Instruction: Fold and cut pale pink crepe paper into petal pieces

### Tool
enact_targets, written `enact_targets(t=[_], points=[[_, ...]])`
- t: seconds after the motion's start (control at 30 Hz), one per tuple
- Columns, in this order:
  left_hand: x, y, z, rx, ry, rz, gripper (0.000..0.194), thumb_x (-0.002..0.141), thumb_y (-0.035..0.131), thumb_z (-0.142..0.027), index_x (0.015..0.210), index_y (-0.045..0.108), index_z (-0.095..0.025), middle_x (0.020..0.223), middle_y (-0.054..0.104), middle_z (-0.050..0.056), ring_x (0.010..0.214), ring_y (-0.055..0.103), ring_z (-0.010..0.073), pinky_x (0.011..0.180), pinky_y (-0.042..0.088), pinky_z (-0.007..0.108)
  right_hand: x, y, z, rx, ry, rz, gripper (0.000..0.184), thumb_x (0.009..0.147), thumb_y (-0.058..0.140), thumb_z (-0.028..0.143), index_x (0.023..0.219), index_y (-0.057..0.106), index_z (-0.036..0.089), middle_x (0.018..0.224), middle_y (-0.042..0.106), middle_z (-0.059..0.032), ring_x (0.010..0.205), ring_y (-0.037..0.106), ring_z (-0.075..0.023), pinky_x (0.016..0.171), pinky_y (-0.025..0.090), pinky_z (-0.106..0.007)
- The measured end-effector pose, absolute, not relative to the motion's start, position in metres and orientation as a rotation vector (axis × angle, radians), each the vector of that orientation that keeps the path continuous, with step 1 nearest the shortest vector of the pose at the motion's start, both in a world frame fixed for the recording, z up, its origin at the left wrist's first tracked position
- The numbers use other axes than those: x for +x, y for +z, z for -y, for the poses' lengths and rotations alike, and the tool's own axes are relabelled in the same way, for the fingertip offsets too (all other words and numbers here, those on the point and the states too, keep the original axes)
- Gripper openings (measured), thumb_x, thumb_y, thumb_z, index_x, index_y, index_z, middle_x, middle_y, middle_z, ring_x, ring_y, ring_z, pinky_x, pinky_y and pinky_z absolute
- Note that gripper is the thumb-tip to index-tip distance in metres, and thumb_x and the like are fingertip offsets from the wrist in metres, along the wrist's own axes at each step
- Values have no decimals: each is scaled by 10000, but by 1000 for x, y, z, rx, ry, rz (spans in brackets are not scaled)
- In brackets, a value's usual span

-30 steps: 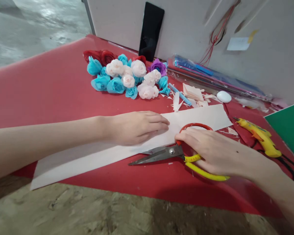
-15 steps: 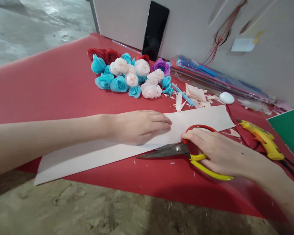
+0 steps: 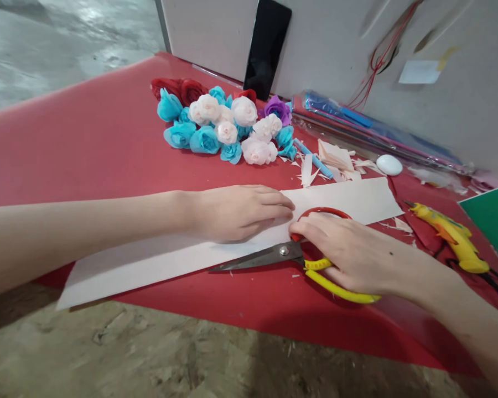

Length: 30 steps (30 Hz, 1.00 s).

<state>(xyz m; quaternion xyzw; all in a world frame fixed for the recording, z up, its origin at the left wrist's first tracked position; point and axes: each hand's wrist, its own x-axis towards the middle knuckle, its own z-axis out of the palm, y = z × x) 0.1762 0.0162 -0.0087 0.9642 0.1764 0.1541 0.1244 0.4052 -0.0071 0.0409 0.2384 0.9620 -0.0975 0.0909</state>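
A long white paper strip (image 3: 149,272) lies slantwise across the red-covered table. My left hand (image 3: 244,214) rests flat on its middle, fingers stretched out and pointing right. My right hand (image 3: 348,251) grips a pair of scissors (image 3: 257,258) by the handles, one loop red and the other yellow. The dark blades point left along the near edge of the strip, and they look closed or nearly so. Whether paper lies between them I cannot tell.
Behind the strip lie several paper flowers (image 3: 226,132) in blue, white, red and purple. Paper scraps (image 3: 334,155), a blue stick (image 3: 314,158) and a white egg-shaped piece (image 3: 389,165) are nearby. A yellow glue gun (image 3: 452,237) lies right; a black phone (image 3: 268,47) leans at the back.
My right hand and the scissors have slid left along the strip's near edge. My left hand stays on the paper. The whole view has shifted slightly.
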Motion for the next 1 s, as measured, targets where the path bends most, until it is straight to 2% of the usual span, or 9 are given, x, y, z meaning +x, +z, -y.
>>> enact_targets(t=[0.17, 0.33, 0.67, 0.73, 0.87, 1.0], points=[[176, -9, -16, 2830, 466, -497, 389, 926, 310, -102, 1249, 522, -55, 1314, 534, 153, 1201, 475, 232, 1049, 337, 330, 401, 41, 6, 678, -302, -2866, 302, 724, 506, 60, 1009, 464, 149, 885, 565, -70, 759, 527, -202, 641, 414, -304], [177, -9, -17, 2835, 468, -503, 381, 924, 315, -103, 1241, 523, -75, 1316, 534, 155, 1198, 481, 231, 1040, 353, 344, 398, 43, 4, 676, -293, -2857, 295, 669, 512, 12, 918, 480, 166, 823, 566, -45, 703, 516, -182, 596, 377, -274], [176, -7, -16, 2823, 468, -502, 397, 917, 299, -114, 1237, 526, -61, 1306, 543, 163, 1201, 481, 237, 1044, 353, 349, 405, 41, 3, 527, -162, -2998, 256, 666, 456, -16, 846, 516, 155, 688, 553, -25, 579, 481, -161, 536, 332, -263], [177, -7, -16, 2822, 470, -506, 399, 925, 279, -128, 1229, 531, -72, 1299, 550, 162, 1194, 486, 235, 1038, 360, 353, 406, 41, 6, 500, -124, -3012, 261, 674, 447, -17, 863, 520, 148, 692, 559, -35, 585, 492, -167, 536, 334, -266], [177, -7, -17, 2856, 452, -490, 402, 909, 297, -106, 1236, 527, -59, 1309, 538, 167, 1200, 480, 246, 1044, 351, 354, 406, 43, 12, 590, -146, -2944, 300, 714, 489, 46, 1004, 507, 118, 839, 603, -95, 719, 559, -213, 616, 408, -297], [177, -6, -16, 2856, 442, -502, 409, 934, 261, -135, 1219, 540, -49, 1295, 546, 183, 1186, 495, 254, 1033, 364, 358, 404, 45, 15, 663, -170, -2882, 341, 705, 518, 75, 1043, 493, 112, 857, 606, -97, 742, 574, -233, 646, 445, -328]])
